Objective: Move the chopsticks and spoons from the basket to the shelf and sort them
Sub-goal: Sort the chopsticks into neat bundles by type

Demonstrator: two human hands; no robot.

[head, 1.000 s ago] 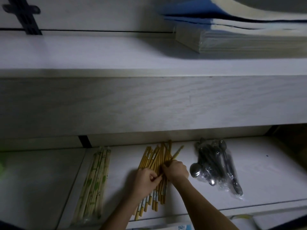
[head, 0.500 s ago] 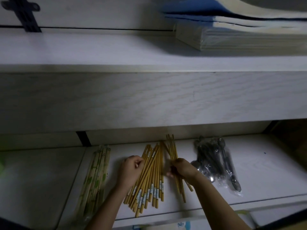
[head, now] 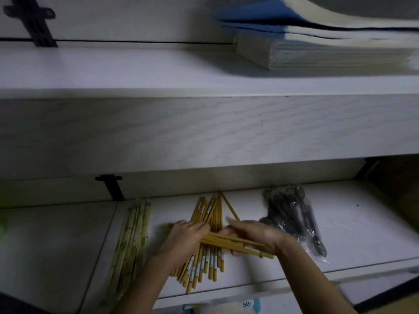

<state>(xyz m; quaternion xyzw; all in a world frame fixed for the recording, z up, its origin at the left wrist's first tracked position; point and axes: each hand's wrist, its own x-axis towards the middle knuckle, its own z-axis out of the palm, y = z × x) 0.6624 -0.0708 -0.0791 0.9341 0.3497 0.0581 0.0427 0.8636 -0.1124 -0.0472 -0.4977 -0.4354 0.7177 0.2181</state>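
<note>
Yellow chopsticks (head: pixel 214 211) lie fanned in a loose pile at the middle of the lower shelf (head: pixel 362 234). A small bundle (head: pixel 226 240) of them is held crosswise just above the pile. The left hand (head: pixel 188 236) curls over its left end; the right hand (head: pixel 256 236), blurred, grips the other end, palm down. The hands sit close together. Right of the pile, a plastic bag (head: pixel 283 232) holds dark spoons (head: pixel 294 207). Left of it lie paper-wrapped chopsticks (head: pixel 133 230). Stacked books (head: pixel 328 53) rest on the upper shelf (head: pixel 113 71).
</note>
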